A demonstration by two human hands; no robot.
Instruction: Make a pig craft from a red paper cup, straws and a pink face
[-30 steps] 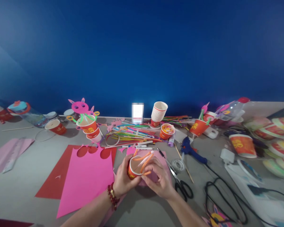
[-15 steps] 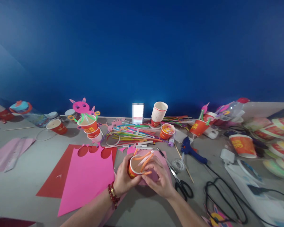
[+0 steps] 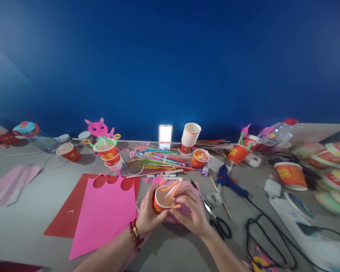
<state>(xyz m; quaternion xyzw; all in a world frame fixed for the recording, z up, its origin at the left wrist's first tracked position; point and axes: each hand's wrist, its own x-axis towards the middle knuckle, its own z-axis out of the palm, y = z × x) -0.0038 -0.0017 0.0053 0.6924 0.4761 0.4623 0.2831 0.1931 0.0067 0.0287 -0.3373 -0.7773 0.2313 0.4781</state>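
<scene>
My left hand (image 3: 149,211) is wrapped round an orange-red paper cup (image 3: 159,204), its open mouth tilted up towards me. Orange pipe cleaners (image 3: 172,194) are fixed at the cup's rim; some stand up, and one short end juts out to the right. A pale, whitish strip rises among them from the cup. At the cup's right side, the bent fingers of my right hand (image 3: 191,213) close round an orange pipe cleaner, the thumb lower than the fingertips. Under both hands lies pink paper (image 3: 197,185).
Pink sheet (image 3: 107,215) and red sheet (image 3: 62,215) lie left. Behind the hands are loose pipe cleaners (image 3: 158,160), a cup stack (image 3: 190,136) and pig-decorated cup (image 3: 105,149). Scissors (image 3: 222,226), tape roll (image 3: 213,198), glue gun (image 3: 229,181) and black cable (image 3: 249,230) lie right.
My right hand's fingers have shifted slightly against the pipe cleaners, whose upper ends lean a little further left. The left hand keeps its hold on the cup.
</scene>
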